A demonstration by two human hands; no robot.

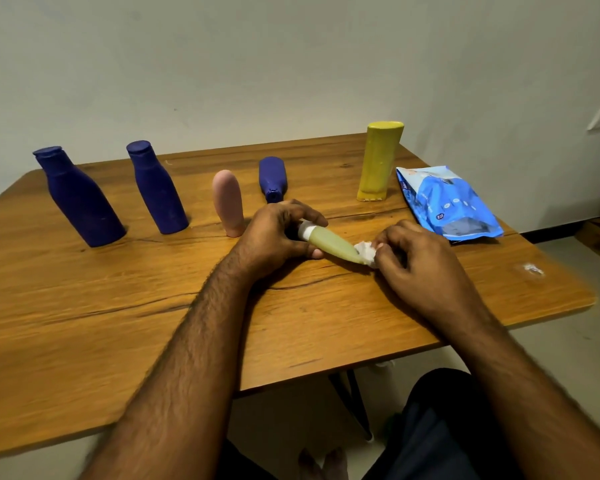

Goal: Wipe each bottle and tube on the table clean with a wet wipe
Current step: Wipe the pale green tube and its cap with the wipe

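The left hand (pixel 278 233) grips the green tube (pixel 329 242) at its white cap end, just above the table (pixel 84 323), to keep it steady; the right hand (pixel 416 258) pinches the wet wipe (pixel 366 251) around the tube's flat end, so rubbing there cannot push it away.

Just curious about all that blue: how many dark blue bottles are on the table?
3. Two tall dark blue plastic bottles stand at the wooden table's left; a smaller one lies mid-table behind the left hand.
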